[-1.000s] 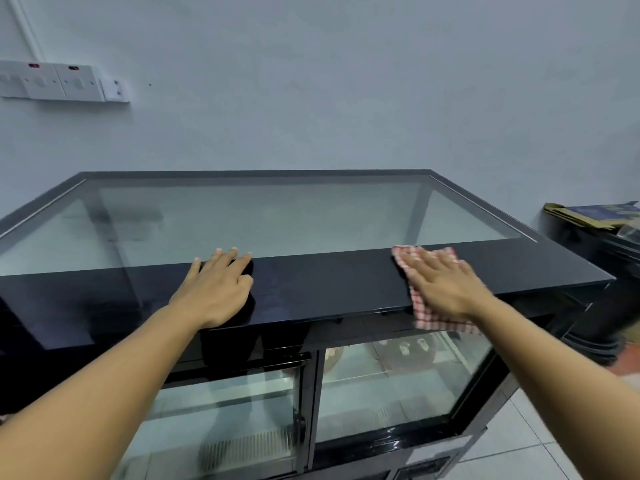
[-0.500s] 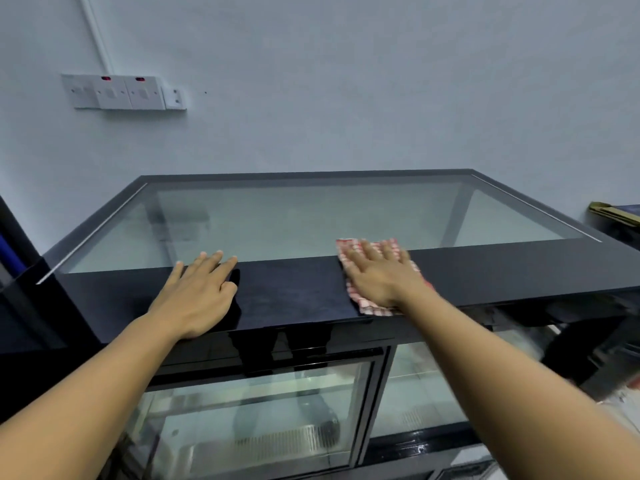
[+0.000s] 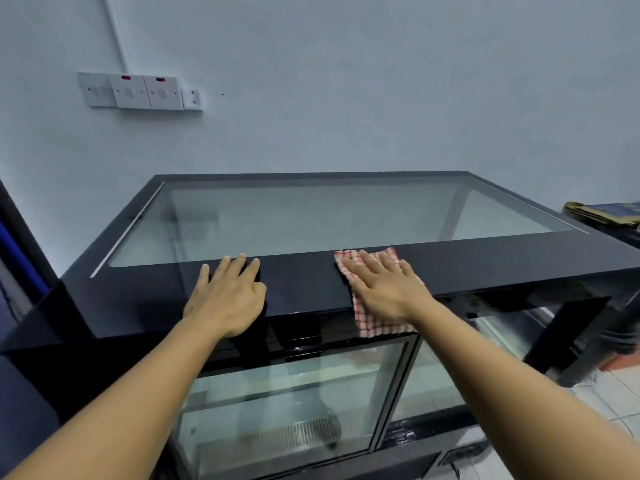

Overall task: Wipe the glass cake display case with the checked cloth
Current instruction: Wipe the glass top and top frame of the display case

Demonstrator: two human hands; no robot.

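Note:
The glass cake display case [image 3: 311,216] has a black frame, a clear glass top and glass sliding doors at the front. My left hand [image 3: 228,296] lies flat, fingers straight, on the black front band of the top. My right hand [image 3: 382,287] presses the red-and-white checked cloth [image 3: 372,323] flat on the same band, to the right of the left hand. The cloth's near end hangs over the front edge above the doors, and its far corners show past my fingertips.
A grey wall with a row of switches [image 3: 138,91] stands behind the case. A dark stand with yellow and blue packets [image 3: 602,213] sits at the right. Tiled floor [image 3: 609,400] shows at lower right, a dark and blue object [image 3: 20,258] at the left edge.
My right hand slid the cloth leftward along the front band, closer to my left hand. The cloth now hangs over the front edge. My view turned left; the left hand stayed put.

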